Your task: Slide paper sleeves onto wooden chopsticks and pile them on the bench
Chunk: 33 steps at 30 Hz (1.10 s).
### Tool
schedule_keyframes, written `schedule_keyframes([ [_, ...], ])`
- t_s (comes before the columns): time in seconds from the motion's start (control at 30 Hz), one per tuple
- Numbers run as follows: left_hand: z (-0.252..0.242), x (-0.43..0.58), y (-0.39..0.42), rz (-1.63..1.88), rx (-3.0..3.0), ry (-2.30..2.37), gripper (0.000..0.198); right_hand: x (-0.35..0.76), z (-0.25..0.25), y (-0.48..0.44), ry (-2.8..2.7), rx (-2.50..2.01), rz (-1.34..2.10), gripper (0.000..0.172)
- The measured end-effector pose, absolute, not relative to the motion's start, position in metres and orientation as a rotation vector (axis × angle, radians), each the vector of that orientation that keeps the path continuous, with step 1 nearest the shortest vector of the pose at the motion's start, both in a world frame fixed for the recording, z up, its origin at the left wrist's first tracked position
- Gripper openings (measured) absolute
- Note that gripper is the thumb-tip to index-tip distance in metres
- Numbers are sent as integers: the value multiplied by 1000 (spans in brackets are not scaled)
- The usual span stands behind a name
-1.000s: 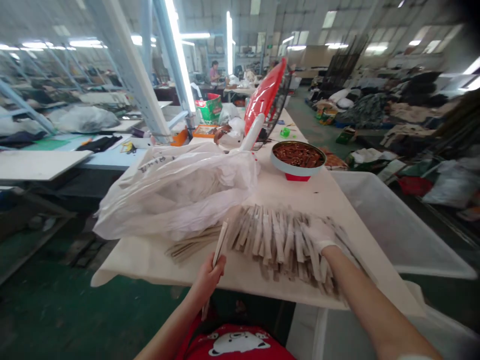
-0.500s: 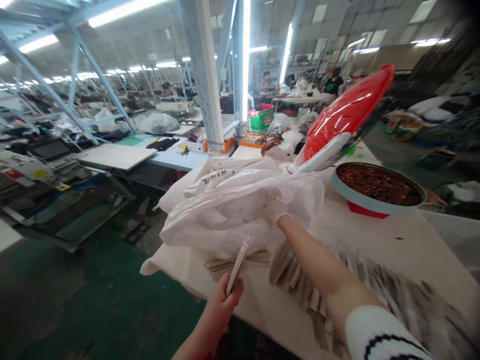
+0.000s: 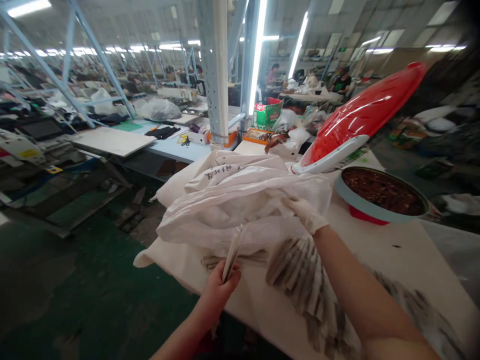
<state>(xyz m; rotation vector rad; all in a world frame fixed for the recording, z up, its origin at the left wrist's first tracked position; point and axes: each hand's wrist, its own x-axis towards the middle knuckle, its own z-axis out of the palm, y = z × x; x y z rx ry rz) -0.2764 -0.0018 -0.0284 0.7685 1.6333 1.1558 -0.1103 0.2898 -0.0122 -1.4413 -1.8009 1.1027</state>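
My left hand [image 3: 219, 287] is closed round a thin bundle of beige strips [image 3: 230, 252] that stands up from my fist at the table's near edge. In a white glove, my right hand [image 3: 304, 212] grips the edge of a big white plastic bag [image 3: 232, 200] lying on the table. A long row of overlapping beige strips [image 3: 300, 277] lies under my right forearm. More strips [image 3: 213, 261] poke out from beneath the bag.
A blue-rimmed red bowl [image 3: 378, 207] of brown pieces stands at the right, behind it a red fan [image 3: 363, 120] on a white stand. A steel post [image 3: 215, 75] rises behind the table. People work at a far table [image 3: 300, 95]. Green floor lies left.
My right hand left the strip row, reached to the plastic bag and now grips its edge. The view swung left. My left hand keeps the strip bundle.
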Motion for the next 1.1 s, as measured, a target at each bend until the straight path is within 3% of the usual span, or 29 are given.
schedule_keyframes([
  [0.3, -11, -218, 74, 1360, 1156, 1684, 29, -67, -28, 185, -1294, -1203, 1705, 34],
  [0.43, -5, -211, 111, 1143, 1395, 1731, 31, -65, -29, 172, -1163, -1116, 1816, 36],
  [0.63, -2, -216, 122, 1004, 1271, 1794, 9, -64, -33, 162, -1061, -1076, 1910, 33],
  [1.1, 12, -233, 111, 1115, 860, 1609, 11, -71, -52, 162, -965, -676, 2246, 20],
])
